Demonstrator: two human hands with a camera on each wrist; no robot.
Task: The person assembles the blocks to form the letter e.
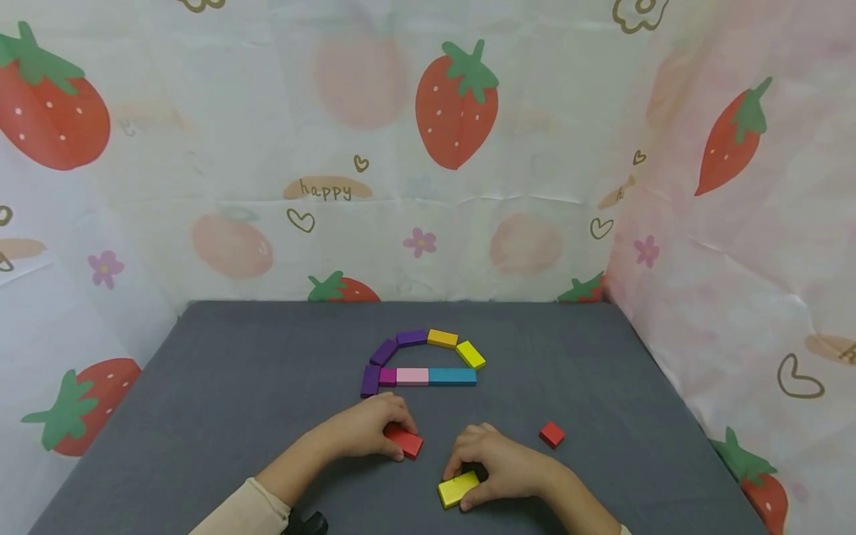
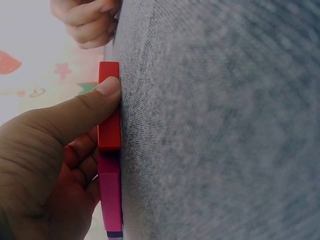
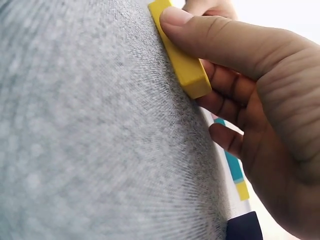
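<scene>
In the head view my left hand [image 1: 371, 425] grips a red block [image 1: 409, 443] low over the grey cloth, thumb along its near side. The left wrist view shows the thumb pressed on the red block [image 2: 109, 131], with a magenta block [image 2: 111, 200] lined up behind it. To the right, my right hand [image 1: 498, 462] pinches a yellow block [image 1: 458, 490] between thumb and fingers. That yellow block [image 3: 186, 65] is close against the cloth in the right wrist view. Beyond both hands lies an arch of purple blocks [image 1: 384, 351], an orange block [image 1: 443, 339] and another yellow block [image 1: 471, 355].
A straight row of magenta [image 1: 388, 377], pink [image 1: 412, 377] and blue [image 1: 452, 377] blocks runs under the arch. A small red block [image 1: 552, 435] lies alone right of my right hand. Strawberry-print curtains [image 1: 428, 245] border the grey table [image 1: 267, 357] at the back and sides.
</scene>
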